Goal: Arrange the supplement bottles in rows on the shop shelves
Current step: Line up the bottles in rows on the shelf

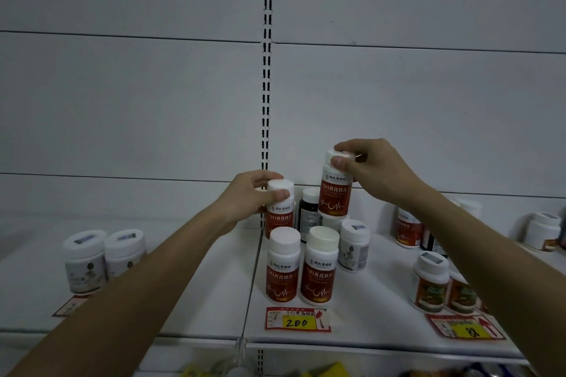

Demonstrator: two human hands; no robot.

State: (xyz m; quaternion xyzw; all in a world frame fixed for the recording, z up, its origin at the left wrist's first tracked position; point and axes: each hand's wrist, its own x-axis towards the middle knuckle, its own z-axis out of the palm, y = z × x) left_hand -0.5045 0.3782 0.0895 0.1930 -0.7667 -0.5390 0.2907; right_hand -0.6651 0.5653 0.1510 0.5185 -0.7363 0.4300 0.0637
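Filling the back row: left hand (249,196) and right hand (369,167) each gripping a red-label bottle by its cap, behind front-edge pair (301,269).

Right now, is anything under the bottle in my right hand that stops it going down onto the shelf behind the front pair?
Yes. The raised bottle in the right hand hangs over a white cap behind the two front bottles, so that spot looks taken.

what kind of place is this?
Most likely a shop aisle, perhaps a pharmacy or health store: white metal shelf on a slotted upright, handwritten price tag reading 200 at the shelf edge, and supplement bottles with matching red labels standing in rows.
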